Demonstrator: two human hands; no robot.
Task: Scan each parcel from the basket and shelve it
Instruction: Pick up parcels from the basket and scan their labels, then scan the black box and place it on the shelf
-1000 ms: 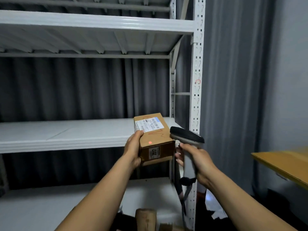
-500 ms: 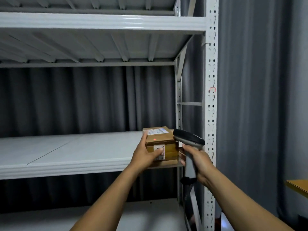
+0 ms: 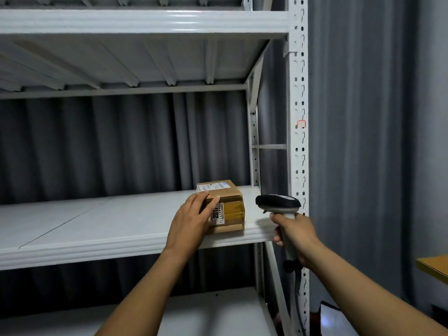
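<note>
A small brown cardboard parcel (image 3: 226,206) with a white label on top sits on the white middle shelf (image 3: 97,226) near its right front corner. My left hand (image 3: 194,219) rests against the parcel's left front side, fingers laid over its top edge. My right hand (image 3: 294,236) grips the handle of a grey and black barcode scanner (image 3: 278,203), held just right of the parcel in front of the shelf upright. The basket is out of sight.
The white rack's perforated upright (image 3: 299,141) stands at the right. An upper shelf (image 3: 145,23) spans overhead and a lower shelf (image 3: 206,314) lies below. Grey curtain hangs behind. A wooden tabletop corner (image 3: 434,266) juts in at the far right.
My left hand carried the parcel up and forward from in front of the scanner and set it down on the middle shelf. The scanner's red dot has gone from the parcel's top.
</note>
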